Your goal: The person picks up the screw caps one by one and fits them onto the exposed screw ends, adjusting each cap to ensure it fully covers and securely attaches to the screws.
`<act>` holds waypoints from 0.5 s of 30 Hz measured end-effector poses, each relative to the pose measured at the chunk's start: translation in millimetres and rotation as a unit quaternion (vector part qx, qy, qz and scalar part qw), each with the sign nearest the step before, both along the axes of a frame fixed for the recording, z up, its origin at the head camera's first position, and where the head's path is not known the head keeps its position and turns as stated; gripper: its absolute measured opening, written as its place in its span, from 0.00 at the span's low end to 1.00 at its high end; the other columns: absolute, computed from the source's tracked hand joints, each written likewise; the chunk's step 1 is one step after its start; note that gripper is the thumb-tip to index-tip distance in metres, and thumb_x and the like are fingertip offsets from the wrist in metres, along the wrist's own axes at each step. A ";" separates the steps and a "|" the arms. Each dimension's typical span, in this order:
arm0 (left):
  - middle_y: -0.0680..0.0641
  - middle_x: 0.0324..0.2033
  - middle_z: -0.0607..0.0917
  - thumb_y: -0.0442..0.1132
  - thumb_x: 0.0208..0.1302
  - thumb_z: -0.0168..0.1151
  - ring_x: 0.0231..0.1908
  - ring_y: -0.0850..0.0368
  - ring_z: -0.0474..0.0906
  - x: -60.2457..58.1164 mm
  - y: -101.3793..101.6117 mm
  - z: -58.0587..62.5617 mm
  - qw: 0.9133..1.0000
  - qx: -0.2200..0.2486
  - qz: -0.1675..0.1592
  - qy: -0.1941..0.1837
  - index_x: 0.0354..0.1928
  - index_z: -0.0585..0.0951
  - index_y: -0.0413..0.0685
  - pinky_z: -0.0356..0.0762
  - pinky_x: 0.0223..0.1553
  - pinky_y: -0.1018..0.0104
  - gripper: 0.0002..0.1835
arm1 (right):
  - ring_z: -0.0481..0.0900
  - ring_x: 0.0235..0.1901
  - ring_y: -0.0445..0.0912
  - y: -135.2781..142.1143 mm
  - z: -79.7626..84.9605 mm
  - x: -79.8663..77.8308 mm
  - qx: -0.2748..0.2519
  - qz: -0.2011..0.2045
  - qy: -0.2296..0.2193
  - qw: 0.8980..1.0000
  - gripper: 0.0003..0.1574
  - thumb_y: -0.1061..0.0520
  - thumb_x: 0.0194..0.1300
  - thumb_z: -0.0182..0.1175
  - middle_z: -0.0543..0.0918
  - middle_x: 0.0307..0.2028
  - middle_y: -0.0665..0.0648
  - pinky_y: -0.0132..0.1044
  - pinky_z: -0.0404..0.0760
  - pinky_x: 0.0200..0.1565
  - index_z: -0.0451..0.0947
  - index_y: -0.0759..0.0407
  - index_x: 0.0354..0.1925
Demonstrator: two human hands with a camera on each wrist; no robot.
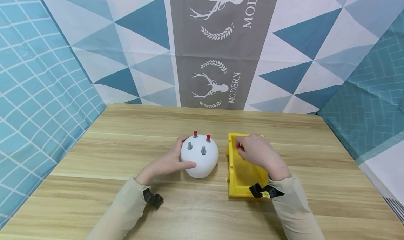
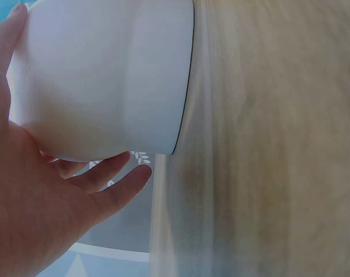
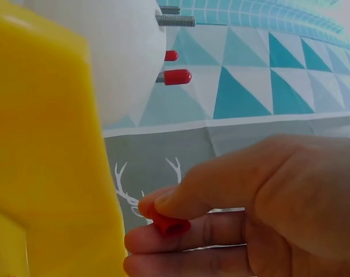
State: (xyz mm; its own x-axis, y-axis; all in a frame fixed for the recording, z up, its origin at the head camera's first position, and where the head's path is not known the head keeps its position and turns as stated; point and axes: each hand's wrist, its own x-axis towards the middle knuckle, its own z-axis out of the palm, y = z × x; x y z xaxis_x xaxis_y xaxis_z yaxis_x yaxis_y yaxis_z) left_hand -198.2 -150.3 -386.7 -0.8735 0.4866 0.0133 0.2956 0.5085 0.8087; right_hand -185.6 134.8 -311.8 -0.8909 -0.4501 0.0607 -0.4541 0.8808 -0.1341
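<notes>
A white rounded, pot-like body (image 1: 202,165) stands on the table with threaded studs sticking out of its top. The two far studs wear red caps (image 1: 208,137); the two near ones, like this stud (image 1: 203,150), show bare metal. My left hand (image 1: 166,161) holds the body from its left side, thumb toward the front and fingers round the back. Over the yellow bin (image 1: 231,178), my right hand (image 1: 257,150) pinches a loose red cap (image 3: 174,227) between thumb and fingers. The cap's hollow end is visible in the right wrist view.
The bin sits just right of the white body, with a narrow gap between them. Wood-grain tabletop (image 1: 110,156) surrounds both. A patterned cloth (image 1: 208,50) hangs behind the table's back edge.
</notes>
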 end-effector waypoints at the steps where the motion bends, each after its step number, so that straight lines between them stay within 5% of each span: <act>1: 0.45 0.64 0.57 0.54 0.49 0.67 0.60 0.49 0.60 -0.3 0.0 -0.2 1.000 0.000 -0.001 0.000 0.67 0.44 0.48 0.59 0.58 0.48 0.52 | 0.64 0.17 0.41 -0.6 0.4 0.6 0.000 0.004 0.007 1.000 0.05 0.61 0.59 0.52 0.69 0.16 0.47 0.32 0.62 0.22 0.73 0.53 0.29; 15: 0.44 0.64 0.57 0.54 0.49 0.68 0.60 0.48 0.60 -1.7 -1.2 -2.8 1.000 0.004 -0.004 0.006 0.67 0.45 0.46 0.60 0.58 0.48 0.52 | 0.65 0.17 0.40 -10.1 6.3 6.8 -0.058 0.019 0.067 0.996 0.03 0.58 0.61 0.55 0.73 0.20 0.47 0.31 0.65 0.23 0.76 0.56 0.33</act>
